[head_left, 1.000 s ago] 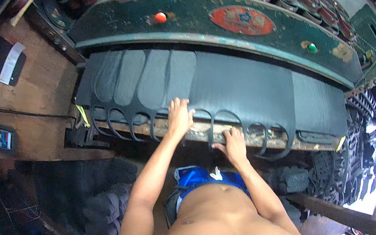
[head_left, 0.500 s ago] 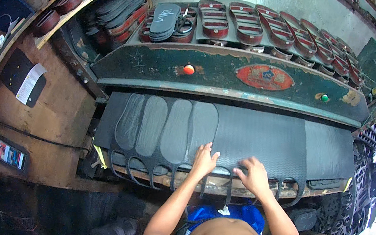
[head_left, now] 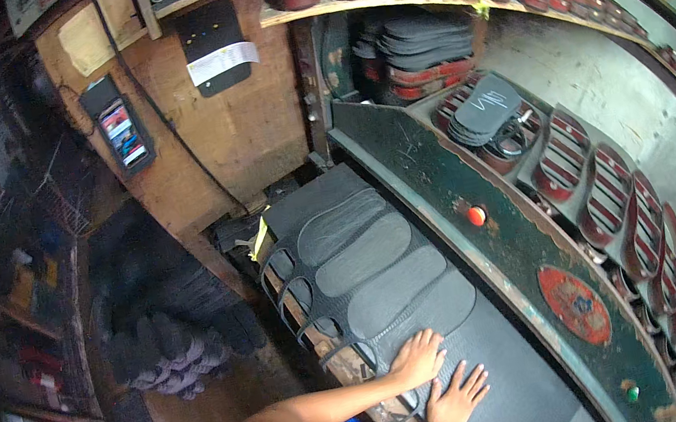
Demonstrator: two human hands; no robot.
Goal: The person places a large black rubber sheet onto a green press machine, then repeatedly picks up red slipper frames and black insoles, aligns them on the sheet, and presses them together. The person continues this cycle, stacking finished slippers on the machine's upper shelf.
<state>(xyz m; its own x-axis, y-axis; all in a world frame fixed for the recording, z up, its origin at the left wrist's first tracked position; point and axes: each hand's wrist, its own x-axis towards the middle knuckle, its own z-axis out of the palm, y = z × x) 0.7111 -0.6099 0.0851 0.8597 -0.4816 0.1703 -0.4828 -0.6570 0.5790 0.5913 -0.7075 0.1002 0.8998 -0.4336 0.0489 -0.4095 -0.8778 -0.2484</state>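
My left hand [head_left: 418, 359] and right hand [head_left: 455, 404] lie flat, fingers loose, gripping nothing, on the black sheet [head_left: 515, 392] beside the green machine [head_left: 410, 160], four sole shapes [head_left: 364, 258] apparently cut leftward, plain stretch by my right seemingly uncut.

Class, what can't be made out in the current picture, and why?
All in the head view:
Black sheet beneath the left hand and right hand: covered by them.
Green machine: lower end cut off by the bottom edge.
Phone: screen details too small.
Print on white paper: too small.
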